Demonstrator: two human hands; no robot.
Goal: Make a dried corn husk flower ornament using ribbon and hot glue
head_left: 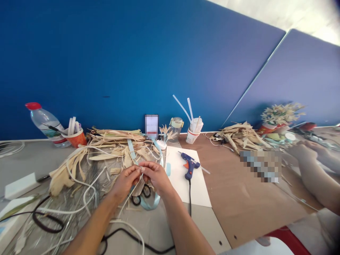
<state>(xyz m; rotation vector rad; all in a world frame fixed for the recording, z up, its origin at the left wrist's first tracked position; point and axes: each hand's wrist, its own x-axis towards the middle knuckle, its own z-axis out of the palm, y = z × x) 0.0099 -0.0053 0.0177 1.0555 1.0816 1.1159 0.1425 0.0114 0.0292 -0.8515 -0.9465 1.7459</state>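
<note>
My left hand (129, 177) and my right hand (154, 175) meet over the grey table, thumbs and fingertips pinched together. A small pale piece of dried husk (138, 188) hangs just below the fingertips, and both hands appear closed on its upper end; the pinched part is mostly hidden. Under and beside the hands lie black-handled scissors (146, 191) and a light blue ribbon (152, 204). Dried corn husks (117, 136) are heaped beyond my left hand. To the right of my right hand, a blue glue gun (190, 164) rests on a white sheet (203, 189).
White cable (90, 187) and black cable (132, 238) loop across the table. Along the blue partition (132, 63) stand a bottle (49, 122), an orange cup (75, 138), a phone (152, 126), a jar (175, 127) and a cup of glue sticks (193, 134). Another person's arms (310, 166) are at right.
</note>
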